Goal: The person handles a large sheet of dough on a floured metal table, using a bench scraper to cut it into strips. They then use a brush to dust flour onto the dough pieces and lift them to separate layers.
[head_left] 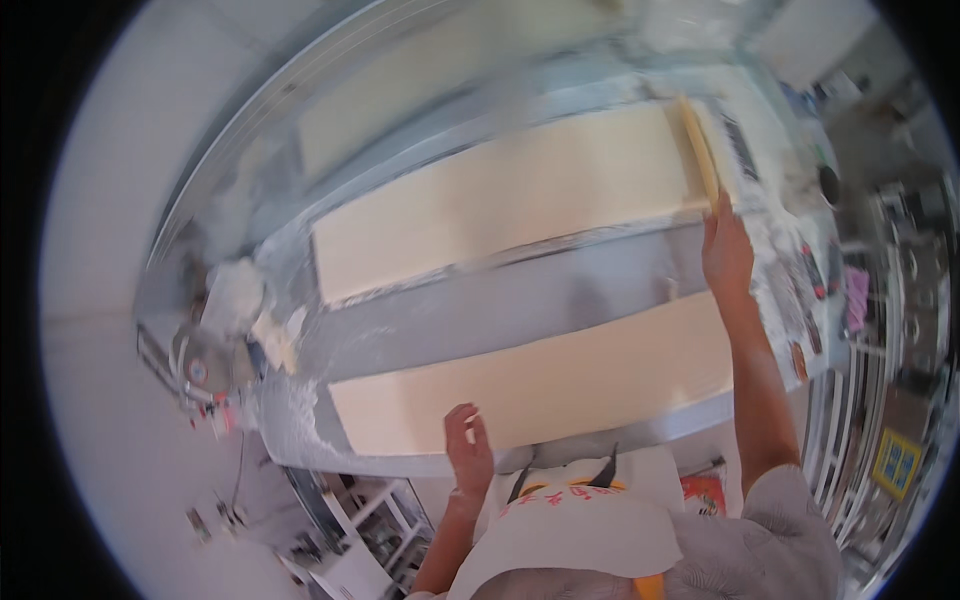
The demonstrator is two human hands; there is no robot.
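Two long, flat, cream-coloured dough sheets lie across the table: a far dough sheet [500, 205] and a near dough sheet [570, 380]. My right hand [728, 250] is stretched forward and closed around the near end of a slim yellowish wooden stick [698, 150]. That stick lies crosswise over the right end of the far sheet; whether it presses on the dough I cannot tell. Over the front edge of the near sheet hovers my left hand [468, 448], holding nothing, with fingers loosely bent and apart.
White flour streaks the grey table [470, 305]. At its left end sit a pale bundle [238, 295] and a round-dialled scale [197, 372]. Along the right edge lie a red-and-black tool [811, 270], a brown-handled tool [798, 360] and a pink cloth [856, 298].
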